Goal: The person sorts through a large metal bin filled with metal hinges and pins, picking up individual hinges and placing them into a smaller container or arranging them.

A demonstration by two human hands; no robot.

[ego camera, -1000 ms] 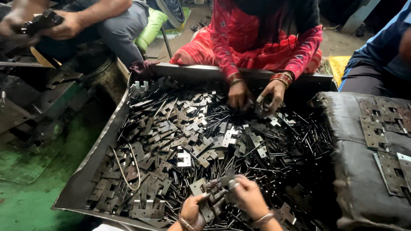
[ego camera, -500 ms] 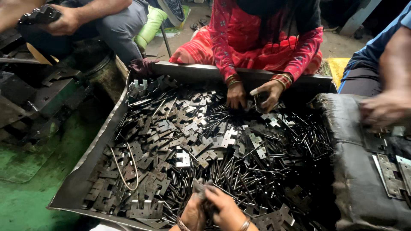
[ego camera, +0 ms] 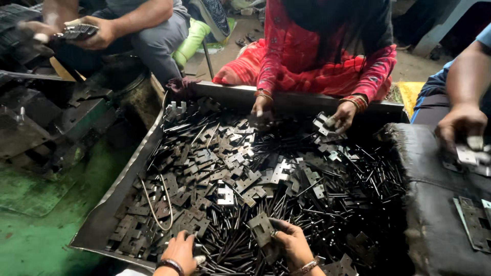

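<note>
Right hand (ego camera: pixel 292 244) closed on a hinge leaf (ego camera: pixel 262 228), thumb and fingers pinching its lower edge; the leaf stands tilted just above the pile, at about 6 o'clock in the tray (ego camera: pixel 134 168). Left hand (ego camera: pixel 180 250) lies flat on the heap at 7 o'clock, fingers spread among the pins (ego camera: pixel 231 245), gripping nothing that I can see; a pale bit shows under the thumb, too small to identify.

Step, as judged: pick-up for assembly. One leaf is in hand, and the left hand is searching for a mate, either a pin or a second leaf.

Next move calls for: single out one pin from the tangle, then bring it to the leaf's knuckles, aligned with them.

Around: loose leaves (ego camera: pixel 225 163) fill the tray from 9 to 12 o'clock. Person in red (ego camera: pixel 327 56) at 12 o'clock has both hands in the pile. Another person's hand (ego camera: pixel 460 125) at 3 o'clock holds a plate over the dark cushion (ego camera: pixel 434 204).
</note>
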